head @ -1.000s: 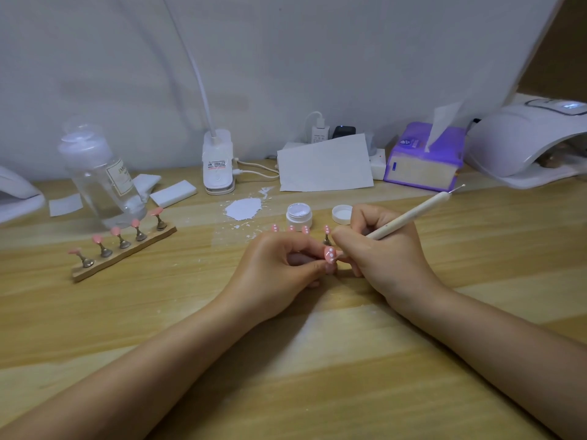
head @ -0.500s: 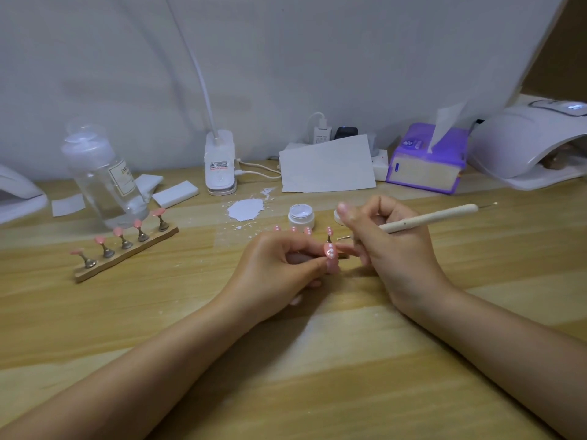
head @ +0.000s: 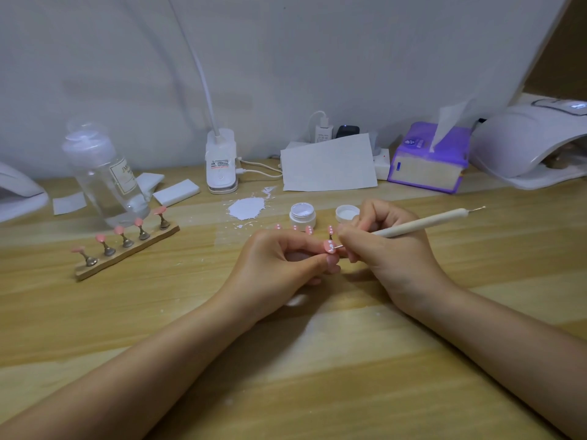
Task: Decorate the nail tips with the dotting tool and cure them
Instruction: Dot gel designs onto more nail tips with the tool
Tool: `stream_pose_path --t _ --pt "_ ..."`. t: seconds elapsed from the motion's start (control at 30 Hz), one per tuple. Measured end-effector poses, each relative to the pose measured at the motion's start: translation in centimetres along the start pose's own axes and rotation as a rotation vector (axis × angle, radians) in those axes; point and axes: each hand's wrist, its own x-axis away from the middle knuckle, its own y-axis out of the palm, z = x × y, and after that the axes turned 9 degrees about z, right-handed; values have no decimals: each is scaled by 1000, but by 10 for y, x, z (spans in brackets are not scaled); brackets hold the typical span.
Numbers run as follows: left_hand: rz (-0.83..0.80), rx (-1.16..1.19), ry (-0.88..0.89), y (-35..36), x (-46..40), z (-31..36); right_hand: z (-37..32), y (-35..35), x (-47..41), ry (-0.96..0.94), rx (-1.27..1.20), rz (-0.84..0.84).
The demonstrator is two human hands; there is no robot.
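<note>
Left hand (head: 279, 265): my fingers pinch a pink nail tip (head: 329, 247), frame centre.
Right hand (head: 387, 246): grips dotting tool (head: 422, 224), its point touching the tip.
Gel pot (head: 302, 215): open on desk (head: 317, 360), just behind.
Curing lamp (head: 527, 144): upper right.

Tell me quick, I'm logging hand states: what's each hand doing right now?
Left hand: closed, pinching a pink nail tip.
Right hand: closed, holding the dotting tool.

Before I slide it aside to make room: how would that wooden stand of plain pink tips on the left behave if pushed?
The wooden stand is a low flat strip, so it would likely slide, not tip. The pink tips perch on thin metal pegs and look light; a jolt might knock one off.
</note>
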Motion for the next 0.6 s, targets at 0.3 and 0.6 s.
stream_pose_path --t 0.3,0.6 --pt "-4 -15 13 1 0 1 3 0 -1 2 27 11" --pt "2 -24 10 1 0 2 3 0 -1 -1 39 24"
